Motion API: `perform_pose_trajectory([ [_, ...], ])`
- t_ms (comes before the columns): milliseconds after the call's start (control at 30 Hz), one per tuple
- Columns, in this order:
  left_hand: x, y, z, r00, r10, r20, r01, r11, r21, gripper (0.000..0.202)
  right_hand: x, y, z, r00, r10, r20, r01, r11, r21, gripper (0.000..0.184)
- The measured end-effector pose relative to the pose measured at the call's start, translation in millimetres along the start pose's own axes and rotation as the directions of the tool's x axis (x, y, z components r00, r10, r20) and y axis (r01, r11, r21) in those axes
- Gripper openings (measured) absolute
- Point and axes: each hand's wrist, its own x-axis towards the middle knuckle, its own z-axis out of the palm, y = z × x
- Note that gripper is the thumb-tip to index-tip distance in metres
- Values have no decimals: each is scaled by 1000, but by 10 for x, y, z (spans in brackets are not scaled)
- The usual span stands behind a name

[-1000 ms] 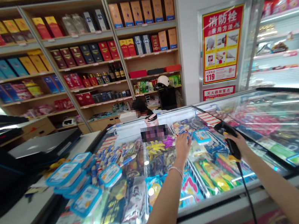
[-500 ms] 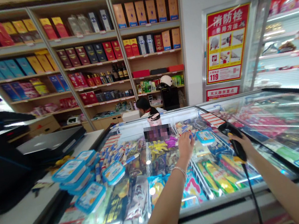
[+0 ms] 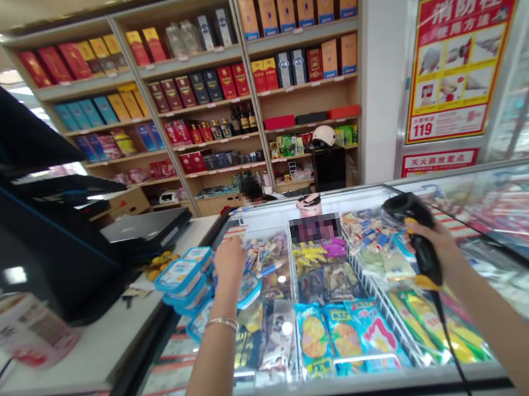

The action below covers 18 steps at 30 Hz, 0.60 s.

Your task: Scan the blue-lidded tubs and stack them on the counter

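My right hand (image 3: 434, 244) is wrapped around a black and yellow barcode scanner (image 3: 423, 242), whose cord hangs down in front of the freezer. My left hand (image 3: 231, 259), with a bracelet at its wrist, is over the freezer's glass top with its fingers curled down; the fingertips and anything in them are hidden. Beside it is a stack of blue-lidded plastic tubs (image 3: 181, 276). Another blue-rimmed tub (image 3: 250, 288) lies partly behind my left wrist. One more tub (image 3: 403, 246) shows partly behind the scanner.
The chest freezer holds blue snack packets (image 3: 346, 340) and yellow-green packets (image 3: 434, 318). A pink cup (image 3: 308, 206) stands at the far edge. At left are a black checkout machine (image 3: 16, 199) and a pink-labelled jar (image 3: 27, 325). Behind, a person's head (image 3: 252, 190) shows below stocked shelves.
My left hand has moved left, from near the single tub at right to beside the stacked tubs. The view has turned left. My right hand still holds the scanner.
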Motion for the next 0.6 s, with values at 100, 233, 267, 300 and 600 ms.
perform_pose_trajectory([
  [100, -9, -207, 119, 998, -53, 31, 51, 996, 66, 25, -13, 280, 627, 991, 83, 100, -86, 996, 26, 49],
  [233, -89, -164, 223, 997, -13, 81, -1, 985, 173, 34, -154, 748, 1222, 968, 182, 175, -203, 973, 112, 49],
  [267, -115, -148, 240, 996, -7, 92, -11, 982, 188, 36, -214, 858, 1301, 959, 212, 188, -236, 965, 115, 51],
  [300, -140, -138, 255, 995, -5, 101, -15, 980, 198, 36, -277, 958, 1352, 949, 240, 202, -266, 958, 108, 53],
  [600, -229, -122, 255, 979, -131, 153, 97, 972, 215, 39, -669, 1333, 1315, 850, 415, 326, -414, 907, -76, 63],
])
